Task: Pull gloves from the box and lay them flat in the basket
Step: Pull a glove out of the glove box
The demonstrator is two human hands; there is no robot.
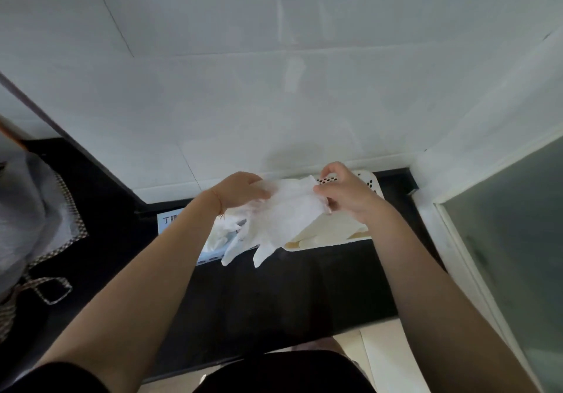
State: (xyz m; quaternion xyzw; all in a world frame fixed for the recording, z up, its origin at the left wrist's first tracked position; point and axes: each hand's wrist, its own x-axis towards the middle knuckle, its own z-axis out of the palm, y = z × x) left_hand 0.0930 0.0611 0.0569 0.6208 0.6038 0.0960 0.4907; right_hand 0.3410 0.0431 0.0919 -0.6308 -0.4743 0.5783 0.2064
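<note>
A thin white disposable glove [283,213] hangs stretched between both hands above the black counter [274,295], fingers drooping toward the viewer. The left hand [240,191] pinches its cuff's left edge; the right hand [344,191] pinches the right edge. Beneath lie the white perforated plastic basket [373,183], holding cream gloves [329,231], and the blue-and-white glove box [210,246].

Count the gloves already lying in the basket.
1 that I can make out: a cream rubbery glove in the white perforated plastic basket. The held white glove covers part of it, so more may be hidden.
</note>
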